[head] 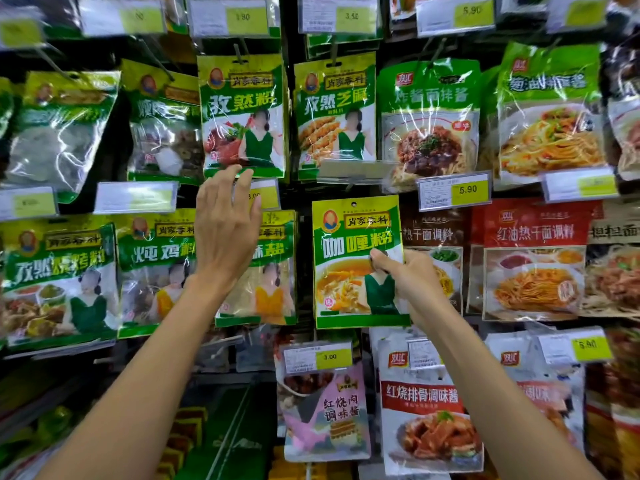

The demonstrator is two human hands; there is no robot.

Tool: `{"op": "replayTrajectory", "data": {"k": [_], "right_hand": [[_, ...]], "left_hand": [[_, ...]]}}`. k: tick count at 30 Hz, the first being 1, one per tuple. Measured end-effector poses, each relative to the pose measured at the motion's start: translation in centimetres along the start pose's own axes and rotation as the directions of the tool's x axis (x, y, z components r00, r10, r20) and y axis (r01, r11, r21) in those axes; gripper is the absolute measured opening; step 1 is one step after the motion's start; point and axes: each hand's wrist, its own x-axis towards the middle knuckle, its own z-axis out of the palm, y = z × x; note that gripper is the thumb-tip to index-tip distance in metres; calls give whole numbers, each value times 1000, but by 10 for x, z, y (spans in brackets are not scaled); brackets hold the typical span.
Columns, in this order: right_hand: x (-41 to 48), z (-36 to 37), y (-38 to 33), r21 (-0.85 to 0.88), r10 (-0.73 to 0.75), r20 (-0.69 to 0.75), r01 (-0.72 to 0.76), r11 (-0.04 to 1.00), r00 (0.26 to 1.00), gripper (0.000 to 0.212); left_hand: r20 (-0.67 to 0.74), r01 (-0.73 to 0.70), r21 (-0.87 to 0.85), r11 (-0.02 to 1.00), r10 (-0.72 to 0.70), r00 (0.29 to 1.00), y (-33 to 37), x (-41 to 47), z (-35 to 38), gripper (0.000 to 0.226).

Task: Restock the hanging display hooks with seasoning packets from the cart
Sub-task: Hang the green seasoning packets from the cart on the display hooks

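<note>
Rows of hanging packets (427, 123) fill the view. The right hand (412, 282) pinches a green packet (349, 258) by its right edge, before the middle row. The left hand (225, 223), fingers loosely spread and holding nothing, reaches a price tag (268, 194), perhaps touching it.

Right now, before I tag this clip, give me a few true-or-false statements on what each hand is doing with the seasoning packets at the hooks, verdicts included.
1. The right hand pinches the green-and-yellow soup-picture packet by its right edge. True.
2. The left hand grips a packet. False: its fingers are straight, fingertips at the bottom edge of the hanging green grilled-meat packet.
3. The packet in the right hand hangs on a hook. False: its punched top hole shows no hook through it; only the hand supports it.
4. The yellow price tag above and right of that packet reads 5.90. True.
</note>
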Motion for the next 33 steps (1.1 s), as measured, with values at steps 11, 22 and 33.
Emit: {"op": "replayTrajectory", "data": {"k": [11,22,33], "right_hand": [[5,7,5,-13,62,-42,-63,998,997,35],[16,26,19,-429,-211,-303,64,901,929,49],[25,29,21,-498,-141,-306,-32,867,941,54]], "left_hand": [[-7,-84,-13,996,84,996,-10,-4,0,37],[-8,-105,-32,994,104,995,-13,-4,0,36],[-5,-90,-87,992,90,996,-11,-5,-2,37]]}}
